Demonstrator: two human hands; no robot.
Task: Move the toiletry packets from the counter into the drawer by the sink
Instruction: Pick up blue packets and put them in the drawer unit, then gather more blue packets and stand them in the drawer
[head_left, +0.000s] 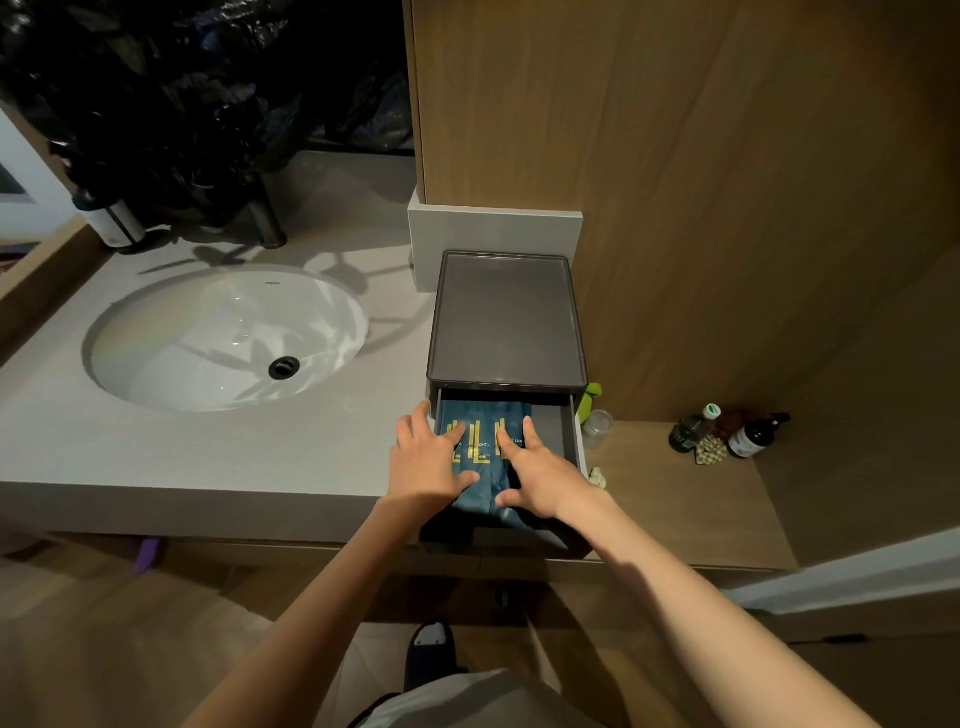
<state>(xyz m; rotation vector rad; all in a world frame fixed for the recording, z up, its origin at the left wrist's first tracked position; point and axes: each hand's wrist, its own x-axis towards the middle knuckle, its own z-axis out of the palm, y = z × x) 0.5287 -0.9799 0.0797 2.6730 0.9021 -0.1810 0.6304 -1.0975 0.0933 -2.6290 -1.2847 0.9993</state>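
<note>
**Packets pressed into the open drawer**

A grey counter (208, 457) with its sink (223, 338) fills the left. At centre, a dark drawer (569, 436) stands open. Blue toiletry packets (480, 447) lie inside, under the flat, ungripping left hand (428, 462) and right hand (540, 478). Likely next: settle them, close up.

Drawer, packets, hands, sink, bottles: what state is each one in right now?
Drawer: pulled open.
Toiletry packets: lying inside the drawer, under both hands.
Left hand: flat on the packets, fingers spread.
Right hand: flat on the packets, fingers spread.
Sink: empty, drain open.
Two bottles on the wooden shelf: upright, capped.
</note>
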